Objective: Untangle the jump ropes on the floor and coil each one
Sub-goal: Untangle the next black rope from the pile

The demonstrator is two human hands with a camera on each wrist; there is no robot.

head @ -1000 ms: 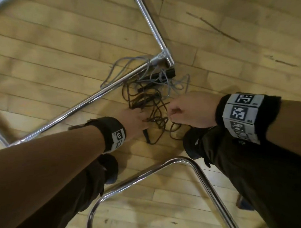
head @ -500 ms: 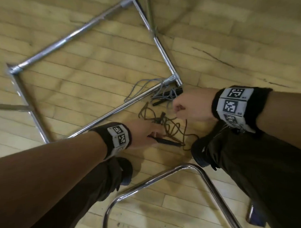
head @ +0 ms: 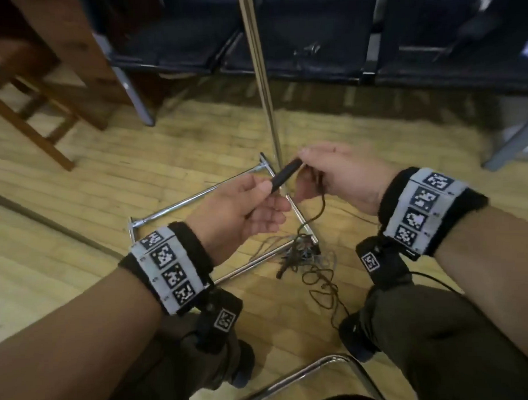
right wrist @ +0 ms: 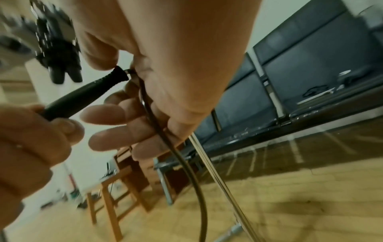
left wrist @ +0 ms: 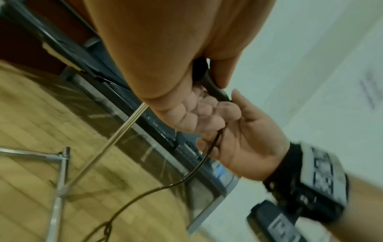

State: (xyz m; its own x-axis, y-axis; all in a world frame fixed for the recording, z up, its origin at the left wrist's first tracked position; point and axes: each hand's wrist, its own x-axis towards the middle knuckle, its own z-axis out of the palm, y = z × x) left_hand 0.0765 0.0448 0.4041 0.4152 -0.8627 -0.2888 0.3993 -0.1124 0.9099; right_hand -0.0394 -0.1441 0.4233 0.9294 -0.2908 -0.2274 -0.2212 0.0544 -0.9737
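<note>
The step in hand appears to be freeing one rope from the tangle (head: 300, 255) on the floor (head: 79, 266): the left hand (head: 242, 212) grips a black handle (head: 286, 175), and the right hand (head: 339, 173) curls its fingers round the dark cord (head: 322, 203) at the handle's far end. That cord hangs to the tangle beside the chrome frame (head: 197, 199); next, feed cord through the right hand while working it clear of the other rope
</note>
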